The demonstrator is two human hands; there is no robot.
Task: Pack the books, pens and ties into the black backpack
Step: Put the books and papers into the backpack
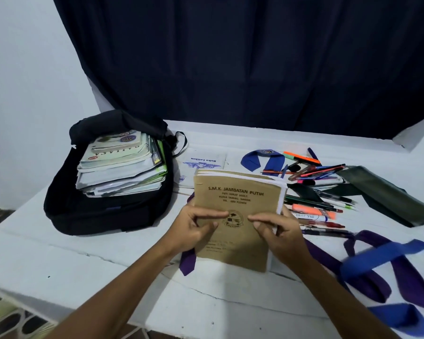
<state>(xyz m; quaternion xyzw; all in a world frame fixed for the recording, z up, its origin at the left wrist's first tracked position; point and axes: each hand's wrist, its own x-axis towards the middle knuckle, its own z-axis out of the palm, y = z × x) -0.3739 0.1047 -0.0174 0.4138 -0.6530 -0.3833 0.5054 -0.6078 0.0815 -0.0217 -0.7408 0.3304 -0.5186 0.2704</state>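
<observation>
1. A white-covered table stood against a pale wall, with a dark navy curtain hanging behind it.
2. Both hands held 1 thin stack of brown paper-covered exercise books over the middle of the table. The left hand gripped the stack's left edge, thumb on the cover. The right hand gripped the right edge, thumb and fingers curled round it.
3. A purple fabric tie lay under the stack, its pointed end showing below the left hand.
4. Just beyond the stack, white exercise books with blue print lay flat on the table.
5. To the right lay a loose heap of pens and highlighters, with a blue collar-style tie behind it and a dark green folded tie further right. More purple and blue ties sprawled at the near right.
6. At the left, the black fabric backpack lay open on its back, with a thick pile of textbooks and workbooks already resting in its mouth.
7. By my judgement the task was partway through: many books were packed, while the held stack, the white books, all visible pens and all visible ties remained outside.
</observation>
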